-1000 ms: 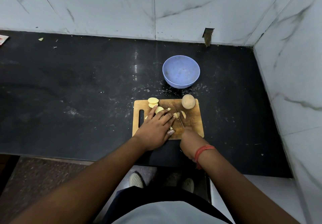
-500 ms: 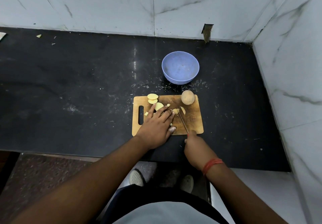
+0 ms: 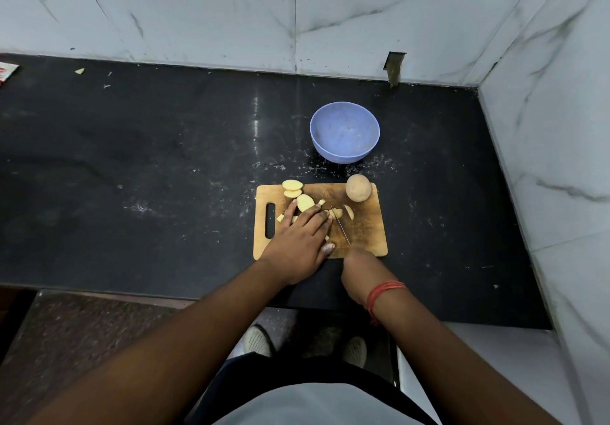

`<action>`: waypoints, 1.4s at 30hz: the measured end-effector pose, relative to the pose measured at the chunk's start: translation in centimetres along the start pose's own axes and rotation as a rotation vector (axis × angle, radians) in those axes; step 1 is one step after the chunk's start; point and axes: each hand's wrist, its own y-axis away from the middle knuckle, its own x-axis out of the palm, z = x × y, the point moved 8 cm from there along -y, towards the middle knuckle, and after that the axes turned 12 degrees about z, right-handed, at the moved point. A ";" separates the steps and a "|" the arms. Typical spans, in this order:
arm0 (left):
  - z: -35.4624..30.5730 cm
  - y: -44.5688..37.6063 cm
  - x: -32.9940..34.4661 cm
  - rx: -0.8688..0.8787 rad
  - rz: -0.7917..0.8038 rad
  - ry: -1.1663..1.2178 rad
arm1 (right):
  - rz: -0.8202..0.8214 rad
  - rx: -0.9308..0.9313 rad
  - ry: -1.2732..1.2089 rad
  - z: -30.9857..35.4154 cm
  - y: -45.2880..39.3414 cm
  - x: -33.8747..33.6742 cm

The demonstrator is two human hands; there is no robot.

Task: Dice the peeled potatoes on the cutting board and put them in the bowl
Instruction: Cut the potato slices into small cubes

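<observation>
Left hand point(image 3: 298, 239) lies flat-ish on the cutting board point(image 3: 363, 229), fingers stretched forward and pressing down on the potato slices point(image 3: 305, 202) so they don't slide. Right hand point(image 3: 358, 267) sits at the near edge of the board, wrapped round a knife handle, with the thin blade point(image 3: 340, 226) running away from it, just beside the left fingertips. From the head view it looks like the edge is down in the cut pieces, though it's too thin to be sure.

So this is mid-dicing, I'd say. A couple of round slices point(image 3: 292, 187) are stacked at the far left corner of the board, small chunks lie around the holding hand, and one whole potato point(image 3: 358, 187) waits at the far right corner, untouched. The blue bowl point(image 3: 345, 132) stands on the dark counter point(image 3: 132, 160) just beyond the board, with nothing in it that I can see.

Next up, probably more crosscuts through those slices, keeping the fingertips back from the blade, then the whole potato, then scooping everything into the bowl.
</observation>
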 end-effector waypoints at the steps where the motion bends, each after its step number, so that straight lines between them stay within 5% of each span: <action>1: 0.0 0.0 0.0 -0.002 -0.001 -0.003 | 0.003 -0.026 -0.006 0.4 0.1 -0.1; 6: 0.0 -0.1 0.0 -0.014 0.014 -0.006 | 0.190 0.058 -0.021 2.2 0.1 -0.9; 12: -0.2 -0.1 -0.1 -0.041 0.038 -0.010 | 0.045 0.140 -0.133 -2.0 0.9 2.0; 16: -0.2 -0.2 -0.4 -0.056 0.030 0.020 | 0.050 -0.055 -0.272 -3.2 2.4 1.4; 24: -2.4 -1.6 -1.7 0.014 -0.034 0.023 | 0.487 -0.279 -1.456 -4.3 3.8 2.7; 33: 0.2 -2.2 -3.4 -0.137 -0.164 0.203 | 0.875 -0.360 -1.549 -5.1 3.4 6.0; 37: 0.9 -2.4 -3.9 -0.143 -0.185 0.229 | 0.823 -0.441 -1.644 -5.6 3.2 4.2; 42: -3.5 -2.5 -2.9 0.127 -0.092 0.027 | 0.629 -0.531 -1.792 -6.7 2.6 0.0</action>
